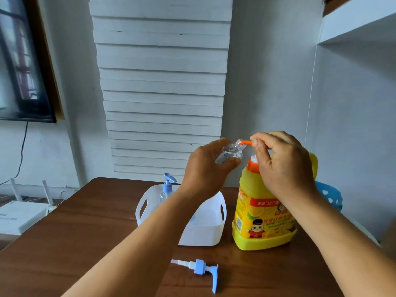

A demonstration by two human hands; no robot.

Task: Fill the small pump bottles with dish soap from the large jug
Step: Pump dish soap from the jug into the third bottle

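A: Currently, left hand (205, 168) grips the small clear bottle (230, 152), fingers wrapped round its body, tilted so the open neck meets the orange spout (245, 142) of the yellow jug (257, 211). Right hand (285, 163) sits on the jug's pump head, fingers curled over it, thumb and forefinger closed on the spout near its root.

B: Risks?

A: Judgement only. The neck is narrow and the bottle is held in the air; if it drifts off the spout during a press, soap likely runs down the jug or onto the wooden table (85, 232). A hard press could also overshoot the neck. Soap on the fingers would make the clear bottle slippery.

B: Other parts?

A: Its blue pump cap (203, 267) lies loose on the table near the front edge, well apart from the bottle. A second bottle with a blue pump (168, 187) stands in the white basket (205, 232) just left of the jug.

B: Any readable writing?

A: Jug label is red and yellow, with a cartoon figure and a barcode. Digits "127" seem legible on the red band; the remaining characters I cannot read reliably.
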